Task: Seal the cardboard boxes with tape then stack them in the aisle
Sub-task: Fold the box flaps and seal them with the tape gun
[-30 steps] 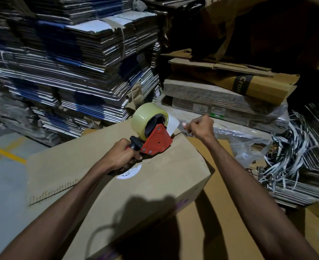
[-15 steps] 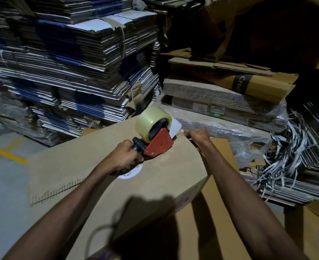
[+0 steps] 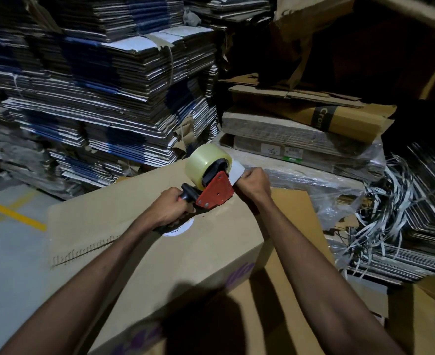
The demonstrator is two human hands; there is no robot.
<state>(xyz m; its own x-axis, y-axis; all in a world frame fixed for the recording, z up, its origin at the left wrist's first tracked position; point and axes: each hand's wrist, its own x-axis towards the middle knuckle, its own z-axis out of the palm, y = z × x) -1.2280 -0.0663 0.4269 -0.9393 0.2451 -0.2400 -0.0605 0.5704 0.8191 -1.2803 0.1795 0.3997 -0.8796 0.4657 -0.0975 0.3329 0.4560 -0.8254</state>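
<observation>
The cardboard box point(image 3: 144, 252) lies tilted toward the person, seam up, before the stacked flat cartons point(image 3: 109, 98). The left hand point(image 3: 170, 210) has a full grip wrapped round the handle of the tape dispenser point(image 3: 212, 183), steadying it, while the right hand point(image 3: 254, 184) pinches the loose tape end point(image 3: 237, 171), likely to anchor it over the far edge

Tall stacks of flattened cartons point(image 3: 104, 98) rising beyond left hand, blue and white edges showing. Plastic-wrapped bundle of flat cardboard point(image 3: 301, 149) lying just beyond right hand. Tangle of white strapping strips point(image 3: 380, 201) spilling to right of right hand. Yellow floor line point(image 3: 11, 213) running far left of left hand.
</observation>
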